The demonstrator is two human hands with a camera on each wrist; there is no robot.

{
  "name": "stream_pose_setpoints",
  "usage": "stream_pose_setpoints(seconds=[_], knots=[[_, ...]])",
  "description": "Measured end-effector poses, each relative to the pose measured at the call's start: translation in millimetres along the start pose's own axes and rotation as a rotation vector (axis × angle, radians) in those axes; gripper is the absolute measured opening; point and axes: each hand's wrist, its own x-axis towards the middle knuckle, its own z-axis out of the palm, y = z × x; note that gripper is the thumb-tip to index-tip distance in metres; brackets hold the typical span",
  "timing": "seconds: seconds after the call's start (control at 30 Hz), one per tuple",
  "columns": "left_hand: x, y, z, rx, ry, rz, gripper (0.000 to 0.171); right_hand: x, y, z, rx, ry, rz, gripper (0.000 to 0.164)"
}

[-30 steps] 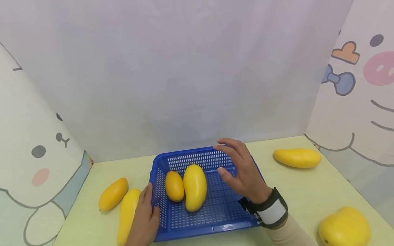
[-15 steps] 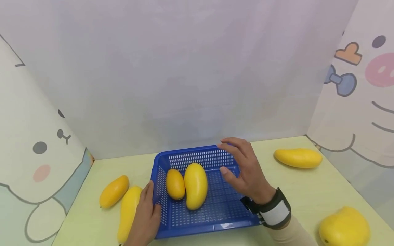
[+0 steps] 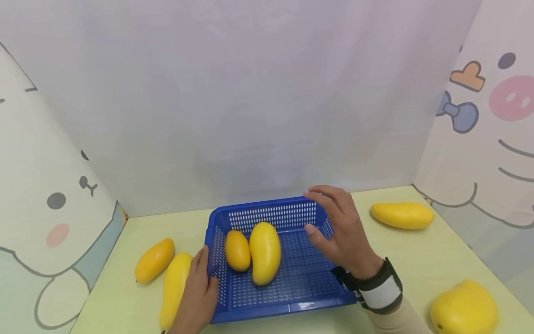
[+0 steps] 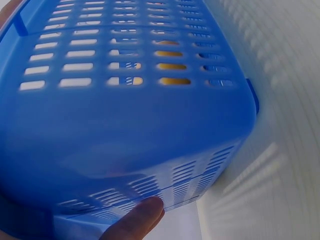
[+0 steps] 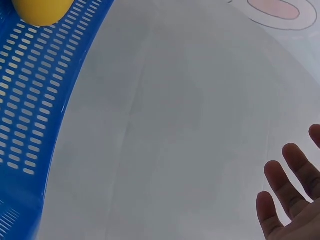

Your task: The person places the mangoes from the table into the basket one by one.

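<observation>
My left hand (image 3: 195,294) holds the left side of a blue plastic basket (image 3: 250,317), thumb near the rim and fingers along the outer wall. In the left wrist view one finger (image 4: 137,220) lies against the basket's slotted wall (image 4: 125,125). Inside the basket a small orange-yellow mango (image 3: 237,251) lies beside a larger, curved yellow mango (image 3: 265,254). Over the basket's right side hovers my right hand (image 3: 344,232), fingers spread and loosely bent, holding nothing. The right wrist view shows those fingers (image 5: 284,185) apart from the basket (image 5: 55,120).
Left of the basket lie an orange-yellow mango (image 3: 155,260) and a long yellow mango (image 3: 174,290), partly behind my left hand. On the right are a long yellow fruit (image 3: 402,215) and a big rounded yellow fruit (image 3: 464,308). A pale curtain (image 3: 250,116) hangs behind the table.
My right hand has drifted rightward, from over the basket's interior toward its right rim. The left hand keeps its place on the basket, and the fruits stay where they were.
</observation>
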Motion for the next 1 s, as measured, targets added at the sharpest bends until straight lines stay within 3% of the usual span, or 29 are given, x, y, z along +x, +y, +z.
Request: stream_pose_setpoints(seconds=[0.5,0.77,1.0], knots=[[0.1,0.7,-0.9,-0.008,-0.002,0.002,0.068,0.4,-0.4,-14.4,-0.09,0.03,0.025,0.055],[0.1,1.1,-0.9,-0.004,0.005,0.021,0.069,-7.3,3.8,-24.4,-0.199,0.045,0.13,0.064],[-0.6,2.0,-1.1,-0.009,0.003,0.009,0.068,-15.2,5.2,-34.6,-0.227,-0.012,0.212,0.064]])
